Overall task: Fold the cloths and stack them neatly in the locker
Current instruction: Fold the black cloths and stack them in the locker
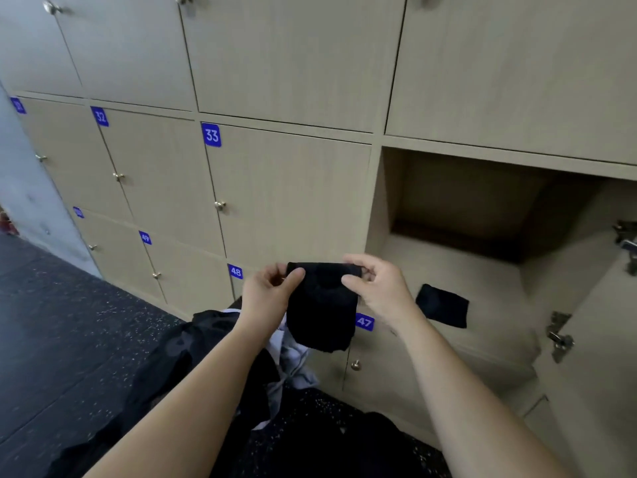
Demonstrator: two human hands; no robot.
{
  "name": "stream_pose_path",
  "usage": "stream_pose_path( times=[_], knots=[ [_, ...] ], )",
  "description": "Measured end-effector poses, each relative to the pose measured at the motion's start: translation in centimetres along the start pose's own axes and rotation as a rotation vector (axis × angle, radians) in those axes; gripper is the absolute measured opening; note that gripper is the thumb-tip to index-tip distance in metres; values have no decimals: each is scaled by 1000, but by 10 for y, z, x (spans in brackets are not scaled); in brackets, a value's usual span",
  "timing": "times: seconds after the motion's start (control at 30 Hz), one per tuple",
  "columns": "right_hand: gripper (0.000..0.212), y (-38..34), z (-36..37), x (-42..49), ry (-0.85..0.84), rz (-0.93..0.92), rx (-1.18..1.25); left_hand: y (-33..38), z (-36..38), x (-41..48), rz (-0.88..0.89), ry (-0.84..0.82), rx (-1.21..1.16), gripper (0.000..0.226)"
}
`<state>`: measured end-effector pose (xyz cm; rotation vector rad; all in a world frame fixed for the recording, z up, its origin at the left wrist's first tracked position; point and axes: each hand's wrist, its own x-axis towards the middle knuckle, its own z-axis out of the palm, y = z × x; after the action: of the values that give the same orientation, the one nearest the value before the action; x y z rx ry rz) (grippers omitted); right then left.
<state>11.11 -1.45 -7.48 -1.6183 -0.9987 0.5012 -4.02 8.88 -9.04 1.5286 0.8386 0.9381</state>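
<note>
Item one: black cloth (322, 312), hanging doubled in front of the lockers, its top edge pinched by your left hand (272, 288) and your right hand (375, 288). Item two: second black cloth (442, 306), folded, lying flat inside the open locker (482, 270). Item three: heap of dark and pale cloths (193, 343) on the speckled floor (69, 322) under your left forearm

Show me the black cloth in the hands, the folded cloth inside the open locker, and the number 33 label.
held black cloth (322, 305): head view, middle of the hanging fabric.
folded cloth (442, 306): head view, centre of its top face.
33 label (211, 134): head view, middle of the blue plate.
</note>
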Motion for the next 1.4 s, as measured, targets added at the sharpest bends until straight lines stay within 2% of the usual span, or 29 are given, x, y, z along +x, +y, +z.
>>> stream_pose_path(
  times=[0.07,0.2,0.3,0.47,0.6,0.73,0.83,0.93,1.03,1.1,1.17,1.27,1.4],
  knots=[
    [31,0,-16,-1,24,-10,-107,4,10,3,-13,-32,-12,25],
    [10,2,-42,3,57,15,-257,14,29,3,0,-88,-48,27],
    [12,1,-58,2,32,45,-299,21,43,3,32,-121,-43,28],
    [10,9,-84,0,-30,103,-242,20,65,8,-6,-167,-81,30],
    [29,24,-92,0,-51,147,-141,18,88,11,-94,-174,-192,35],
    [16,44,-95,3,-83,148,-80,10,107,17,-126,-156,-209,37],
    [34,59,-98,7,-36,164,-67,1,119,24,-71,-113,-117,39],
    [31,65,-102,12,-54,183,-37,-5,124,28,12,-120,59,39],
    [35,68,-112,21,-99,219,-32,-9,126,38,23,-252,146,46],
    [26,69,-120,28,-143,242,-32,-10,129,46,84,-445,249,58],
    [19,70,-126,35,-185,255,-42,-9,136,53,137,-615,349,54],
    [18,72,-131,41,-202,269,-16,-8,154,62,175,-674,408,54],
    [27,89,-143,38,-137,277,83,-17,176,65,150,-635,310,43]
  ],
)
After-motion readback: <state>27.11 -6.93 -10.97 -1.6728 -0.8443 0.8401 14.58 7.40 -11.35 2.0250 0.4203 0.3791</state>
